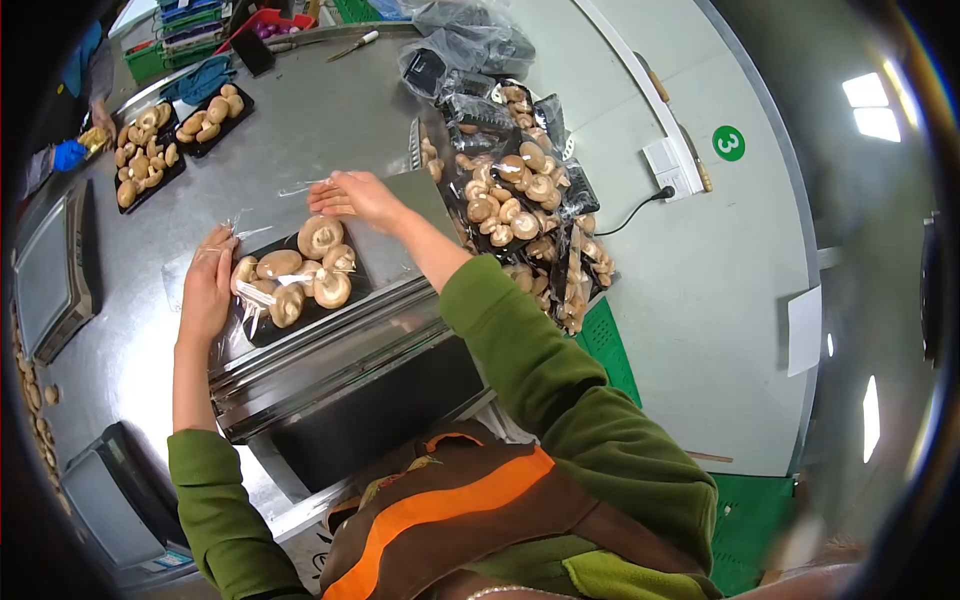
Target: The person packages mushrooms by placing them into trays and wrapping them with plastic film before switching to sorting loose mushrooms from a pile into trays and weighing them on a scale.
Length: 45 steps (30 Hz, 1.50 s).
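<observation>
A black tray of shiitake mushrooms (pixel 320 238) sits in front of me at the wrapping machine, with clear cling film (pixel 258 231) over and around it. At the tray's left side, my left hand (pixel 208 280) has its fingers together with film at the fingertips. Beyond the tray's far right corner is my right hand (pixel 358 199), fingers closed around a thin edge of film that trails to the left. Glossy streaks of film show across the left mushrooms. Where each hand grips the film is partly hidden.
Wrapped mushroom trays (pixel 520 200) are heaped on the right. Two open mushroom trays (pixel 145 155) (pixel 212 118) stand far left, near another person's blue-gloved hand (pixel 68 155). Two grey machines (pixel 55 275) (pixel 120 505) line the left. A knife (pixel 355 46) lies at the back.
</observation>
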Each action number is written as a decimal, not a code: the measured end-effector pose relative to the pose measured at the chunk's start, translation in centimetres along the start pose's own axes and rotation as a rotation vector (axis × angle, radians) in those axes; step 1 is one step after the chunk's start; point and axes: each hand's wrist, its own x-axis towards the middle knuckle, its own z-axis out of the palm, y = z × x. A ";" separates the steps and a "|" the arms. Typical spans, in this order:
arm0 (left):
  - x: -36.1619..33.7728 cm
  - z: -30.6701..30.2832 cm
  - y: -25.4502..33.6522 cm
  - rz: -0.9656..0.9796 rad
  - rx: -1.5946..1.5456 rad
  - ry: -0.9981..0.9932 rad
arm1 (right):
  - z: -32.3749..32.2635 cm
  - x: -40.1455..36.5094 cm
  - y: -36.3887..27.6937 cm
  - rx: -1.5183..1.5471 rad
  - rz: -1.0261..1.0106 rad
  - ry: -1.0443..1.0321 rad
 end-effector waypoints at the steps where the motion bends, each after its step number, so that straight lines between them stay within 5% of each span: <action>1: -0.5 0.6 -0.5 0.111 0.120 0.030 | -0.2 -0.2 0.9 0.017 0.101 0.003; 4: -2.3 -0.1 0.6 0.067 0.025 -0.117 | -0.5 -1.3 2.0 -0.067 0.162 -0.014; 7: -3.2 -0.7 2.0 0.262 0.227 -0.188 | 0.2 -2.3 0.6 -0.259 0.179 -0.019; 13: -5.5 -0.4 3.6 0.062 0.006 -0.195 | -1.3 -5.2 0.7 -0.529 0.259 -0.149; 15: -6.2 -0.4 3.5 0.136 0.036 -0.117 | -2.1 -6.9 0.6 -0.283 0.547 -0.081; 19: -7.7 -1.9 2.7 -0.097 -0.158 -0.172 | -2.6 -10.3 1.7 -0.229 0.326 -0.210; 20: -8.1 -2.6 2.4 -0.243 -0.193 -0.257 | -2.2 -10.5 2.1 -0.219 0.268 -0.139; 23: -9.8 -2.0 -1.0 -0.213 -0.275 -0.214 | 0.0 -11.3 3.3 -0.137 0.155 0.024; 26: -11.3 0.7 1.6 -0.171 -0.495 0.150 | 3.1 -13.6 3.3 -0.395 -0.091 0.420; 30: -15.0 1.9 5.5 -0.255 -0.460 0.291 | 5.3 -19.9 3.2 -0.544 -0.160 0.551; 33: -18.3 2.9 6.7 -0.234 -0.504 0.265 | 7.0 -25.4 2.3 -0.378 0.076 0.445; 38: -21.5 5.3 5.3 -0.525 -0.746 0.164 | 6.8 -29.4 4.7 -0.286 0.318 0.358; 45: -23.7 7.9 5.0 -0.296 -0.340 0.218 | 7.0 -31.1 12.6 -0.515 0.011 0.882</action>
